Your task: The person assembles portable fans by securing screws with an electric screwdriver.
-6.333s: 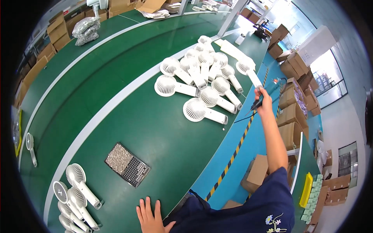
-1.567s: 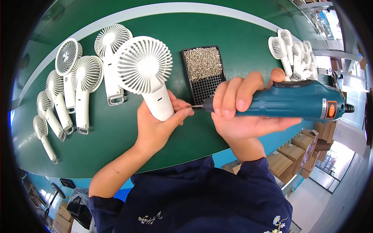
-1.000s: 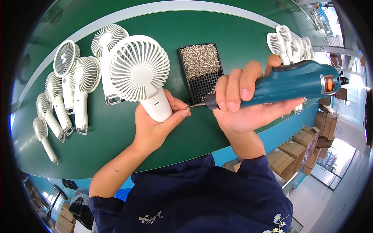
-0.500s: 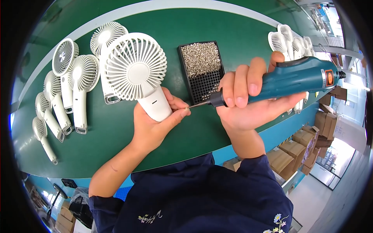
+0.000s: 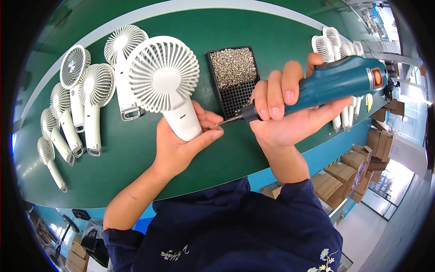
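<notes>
Two hands: both busy over the green work surface [image 5: 136, 167], one steadying, one driving.
Left hand [image 5: 181, 145]: wrapped around the handle of a white plastic handheld fan [image 5: 165, 81], thumb and fingers clamped low on the grip so the round grille tips up and away, leaving the handle's side turned toward the tool.
Right hand [image 5: 285, 115]: clenched around a teal electric screwdriver [image 5: 335, 84], fingers folded over the front of its body, which keeps the thin bit level and aimed.
Bit tip: just beside the left fingertips and the fan's handle; whether it touches a screw I cannot tell.
Screw tray: a black square gridded tray [image 5: 235, 81] heaped with small silvery screws lies just behind both hands, within easy reach.
Left row: five or so white fans [image 5: 86, 97] lie flat, handles toward the person.
Right cluster: more white fans [image 5: 333, 45] lie behind the screwdriver, partly hidden.
Below the bench: brown cardboard boxes [image 5: 358, 163] stand on the floor.
</notes>
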`<action>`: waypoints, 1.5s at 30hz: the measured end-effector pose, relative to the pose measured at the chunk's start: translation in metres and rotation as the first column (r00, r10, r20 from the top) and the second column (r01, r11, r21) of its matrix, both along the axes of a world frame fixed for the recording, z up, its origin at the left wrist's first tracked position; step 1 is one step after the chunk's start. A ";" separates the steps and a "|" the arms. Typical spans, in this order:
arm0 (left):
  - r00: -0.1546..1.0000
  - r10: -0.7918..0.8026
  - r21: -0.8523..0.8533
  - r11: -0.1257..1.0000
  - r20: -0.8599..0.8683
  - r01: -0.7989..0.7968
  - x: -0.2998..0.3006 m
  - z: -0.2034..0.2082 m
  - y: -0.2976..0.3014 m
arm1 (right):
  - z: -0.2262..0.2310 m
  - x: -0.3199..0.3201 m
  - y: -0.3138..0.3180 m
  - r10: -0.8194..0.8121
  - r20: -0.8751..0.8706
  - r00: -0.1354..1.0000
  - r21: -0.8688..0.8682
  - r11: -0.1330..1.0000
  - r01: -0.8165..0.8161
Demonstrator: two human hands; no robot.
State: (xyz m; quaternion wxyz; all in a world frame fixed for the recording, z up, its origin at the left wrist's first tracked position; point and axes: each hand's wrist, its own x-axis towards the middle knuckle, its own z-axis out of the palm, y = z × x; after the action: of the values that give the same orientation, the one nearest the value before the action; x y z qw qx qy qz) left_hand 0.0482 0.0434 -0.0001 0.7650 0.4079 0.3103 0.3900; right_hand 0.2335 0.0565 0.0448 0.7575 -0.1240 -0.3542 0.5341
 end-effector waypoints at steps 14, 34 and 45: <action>0.968 0.025 -0.432 0.898 0.250 0.088 -0.007 0.005 0.014 | 0.030 -0.060 -0.043 -0.144 0.229 0.963 0.268 0.960 0.080; 0.935 0.071 -0.516 0.847 0.349 0.128 -0.014 0.002 0.012 | 0.018 -0.056 -0.037 0.184 0.255 0.949 0.091 0.973 -0.213; 0.932 0.121 -0.553 0.828 0.343 0.096 -0.011 0.004 0.010 | 0.016 -0.059 -0.036 0.116 0.255 0.960 0.141 0.978 -0.156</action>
State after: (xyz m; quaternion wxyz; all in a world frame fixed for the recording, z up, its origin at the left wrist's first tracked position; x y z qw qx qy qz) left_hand 0.0375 0.0534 0.0038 0.8920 0.0840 0.2667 0.3551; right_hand 0.1748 0.0202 0.0612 0.6767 -0.1034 -0.4945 0.5355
